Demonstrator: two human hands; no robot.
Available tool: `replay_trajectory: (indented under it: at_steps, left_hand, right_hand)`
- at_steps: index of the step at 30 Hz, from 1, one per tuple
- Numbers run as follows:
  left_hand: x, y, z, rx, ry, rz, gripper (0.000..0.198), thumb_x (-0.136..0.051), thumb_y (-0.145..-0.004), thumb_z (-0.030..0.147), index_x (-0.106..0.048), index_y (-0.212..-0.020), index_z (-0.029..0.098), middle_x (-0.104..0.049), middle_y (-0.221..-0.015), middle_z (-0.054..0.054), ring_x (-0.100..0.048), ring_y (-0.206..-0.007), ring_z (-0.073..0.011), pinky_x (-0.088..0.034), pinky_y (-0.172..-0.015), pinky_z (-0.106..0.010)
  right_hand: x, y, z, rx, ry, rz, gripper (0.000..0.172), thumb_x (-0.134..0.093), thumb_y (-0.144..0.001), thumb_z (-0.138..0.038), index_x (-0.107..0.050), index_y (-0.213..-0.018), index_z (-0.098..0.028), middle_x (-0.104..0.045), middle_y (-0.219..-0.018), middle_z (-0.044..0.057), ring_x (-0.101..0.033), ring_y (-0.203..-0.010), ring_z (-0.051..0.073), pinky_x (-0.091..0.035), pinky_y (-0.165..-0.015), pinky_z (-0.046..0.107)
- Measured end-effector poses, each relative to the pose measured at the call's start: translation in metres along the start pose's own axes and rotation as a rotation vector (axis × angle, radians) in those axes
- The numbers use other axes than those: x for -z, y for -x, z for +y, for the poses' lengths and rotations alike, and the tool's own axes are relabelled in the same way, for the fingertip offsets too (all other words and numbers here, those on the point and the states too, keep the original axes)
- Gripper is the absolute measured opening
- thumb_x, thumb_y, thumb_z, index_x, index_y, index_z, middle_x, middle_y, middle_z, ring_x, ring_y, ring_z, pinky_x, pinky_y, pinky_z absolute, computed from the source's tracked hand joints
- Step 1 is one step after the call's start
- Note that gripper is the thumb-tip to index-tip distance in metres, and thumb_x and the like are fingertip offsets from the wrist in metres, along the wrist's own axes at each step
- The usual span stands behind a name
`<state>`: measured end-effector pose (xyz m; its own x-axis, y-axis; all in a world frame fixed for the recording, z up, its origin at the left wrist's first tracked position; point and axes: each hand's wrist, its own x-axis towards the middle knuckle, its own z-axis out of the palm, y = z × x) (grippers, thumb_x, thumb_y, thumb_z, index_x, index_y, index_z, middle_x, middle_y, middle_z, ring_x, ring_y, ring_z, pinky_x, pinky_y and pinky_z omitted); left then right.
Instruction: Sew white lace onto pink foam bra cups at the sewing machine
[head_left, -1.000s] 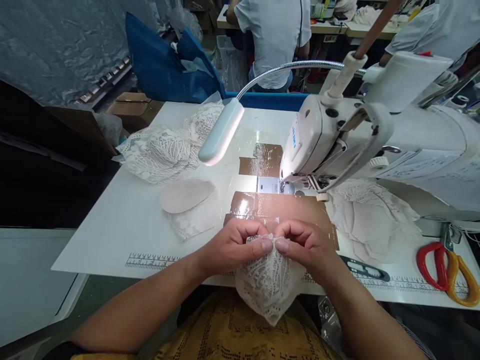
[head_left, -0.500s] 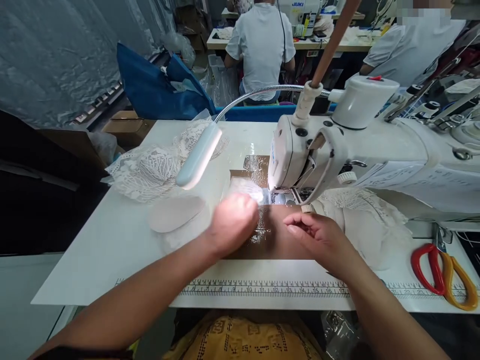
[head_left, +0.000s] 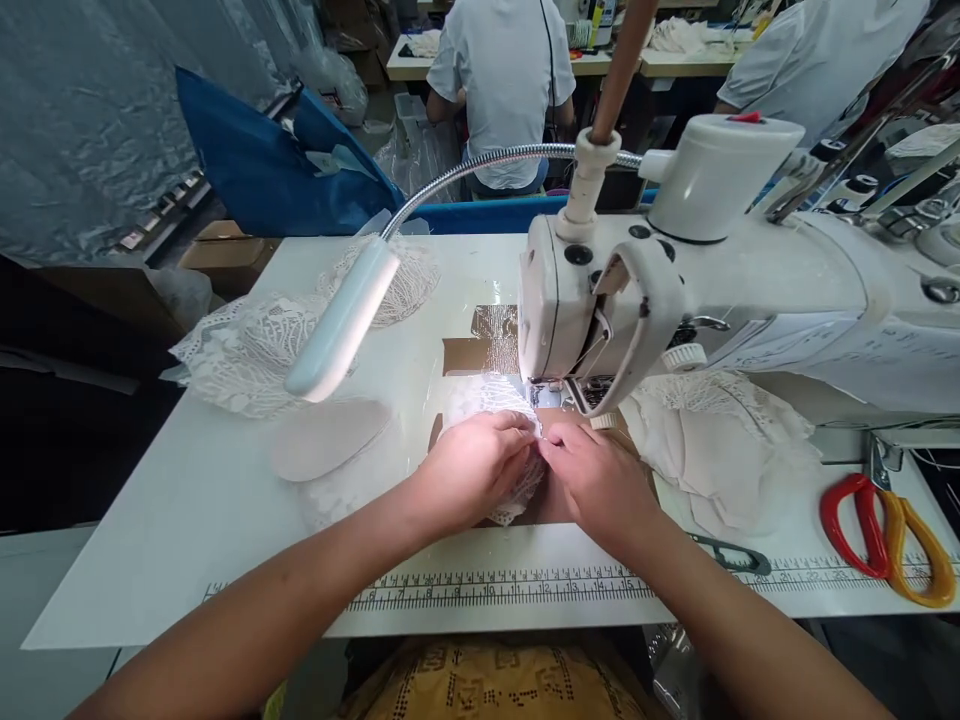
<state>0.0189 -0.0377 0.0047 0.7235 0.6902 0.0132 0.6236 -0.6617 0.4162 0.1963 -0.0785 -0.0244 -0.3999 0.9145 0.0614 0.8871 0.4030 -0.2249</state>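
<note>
A white lace piece point(head_left: 474, 396) lies at the needle area of the white sewing machine point(head_left: 559, 300), its lower corner hanging below my fingers. My left hand point(head_left: 476, 468) is closed on the lace, pinching its right edge close to the presser foot. Facing it, my right hand point(head_left: 600, 482) grips the same edge between thumb and forefinger. The fingertips of both hands nearly meet. Brown board with clear tape point(head_left: 555, 500) shows beneath them.
Lace pieces point(head_left: 255, 350) and a pale oval pad point(head_left: 330, 440) lie left, below the lamp point(head_left: 345, 320). More lace fabric point(head_left: 712, 440) is piled right. Red-and-orange-handled scissors point(head_left: 855, 525) and a dark green snips-like tool point(head_left: 731, 555) rest near the front ruler point(head_left: 517, 590). People sit beyond.
My right hand has moved left to meet the lace and closed on it. The left hand has turned and spread the lace, now visible at the needle. The whole view has shifted slightly.
</note>
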Motion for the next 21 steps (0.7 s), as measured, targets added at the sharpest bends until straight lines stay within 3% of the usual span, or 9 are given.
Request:
replay_trajectory:
  at_steps: [4, 9, 14, 21]
  left_hand:
    - [-0.012, -0.004, -0.015, -0.134, -0.119, 0.115, 0.03, -0.038, -0.098, 0.022, -0.067, -0.104, 0.013, -0.067, -0.11, -0.012, -0.061, -0.09, -0.0213, -0.05, -0.077, -0.035]
    - [-0.014, -0.014, -0.028, -0.131, -0.09, 0.091, 0.03, -0.038, -0.098, 0.021, -0.067, -0.103, 0.014, -0.068, -0.109, -0.012, -0.061, -0.09, -0.0218, -0.05, -0.08, -0.037]
    - [-0.013, -0.019, -0.038, -0.184, -0.131, 0.108, 0.029, -0.041, -0.096, 0.02, -0.068, -0.09, 0.014, -0.069, -0.102, -0.013, -0.061, -0.091, -0.0232, -0.05, -0.081, -0.039]
    - [-0.015, -0.021, -0.049, -0.213, -0.105, 0.138, 0.026, -0.043, -0.095, 0.02, -0.068, -0.101, 0.014, -0.066, -0.115, -0.014, -0.059, -0.092, -0.0229, -0.049, -0.08, -0.039]
  right_hand:
    - [-0.003, -0.005, -0.003, -0.037, 0.139, 0.05, 0.036, -0.041, -0.088, -0.006, -0.067, -0.109, -0.019, -0.066, -0.093, 0.008, -0.054, -0.075, 0.018, -0.035, -0.059, 0.03]
    - [-0.005, -0.014, -0.004, -0.086, 0.163, 0.062, 0.036, -0.043, -0.087, -0.006, -0.068, -0.108, -0.021, -0.067, -0.094, 0.008, -0.054, -0.069, 0.017, -0.033, -0.053, 0.03]
    - [-0.004, -0.017, -0.006, -0.138, 0.145, 0.052, 0.04, -0.045, -0.083, -0.003, -0.066, -0.111, -0.021, -0.066, -0.096, 0.008, -0.055, -0.069, 0.018, -0.036, -0.054, 0.03]
    - [-0.004, -0.016, -0.008, -0.114, 0.149, 0.047, 0.043, -0.042, -0.083, -0.002, -0.065, -0.114, -0.023, -0.064, -0.1, 0.008, -0.055, -0.072, 0.018, -0.039, -0.056, 0.029]
